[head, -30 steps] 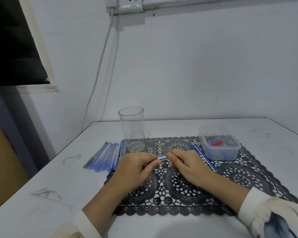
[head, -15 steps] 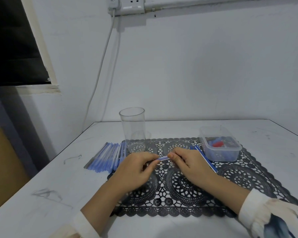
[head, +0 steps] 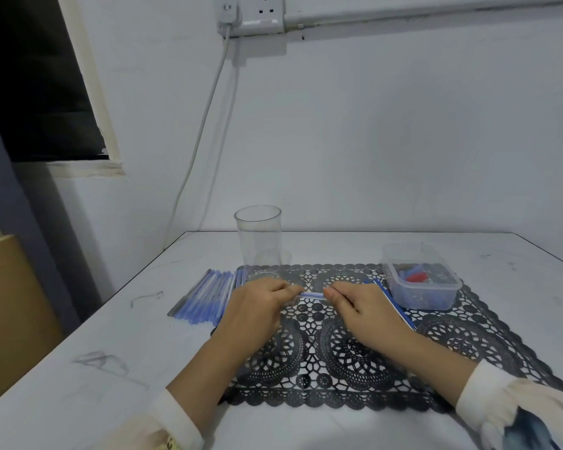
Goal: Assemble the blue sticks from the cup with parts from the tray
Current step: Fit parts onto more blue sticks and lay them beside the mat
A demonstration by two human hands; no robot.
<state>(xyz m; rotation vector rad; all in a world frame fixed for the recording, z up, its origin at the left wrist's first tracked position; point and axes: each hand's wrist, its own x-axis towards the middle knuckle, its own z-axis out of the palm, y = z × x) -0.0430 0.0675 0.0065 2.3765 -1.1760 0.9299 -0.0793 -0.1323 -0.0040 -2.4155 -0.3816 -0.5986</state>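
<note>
Left hand (head: 254, 308) and right hand (head: 368, 306) each pinch one end of a thin blue stick (head: 312, 295) above the black lace mat (head: 338, 358).

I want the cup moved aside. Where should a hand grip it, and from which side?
Likely round its mid wall, from the right: the cup stands upright with straight round sides, and sticks lie close at its left.

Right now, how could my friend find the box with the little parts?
Find the black lace mat on the white table. On its far right corner sits a low, rectangular clear plastic box. Unlike the tall round clear cup at the far left, it holds small blue and red pieces.
</note>
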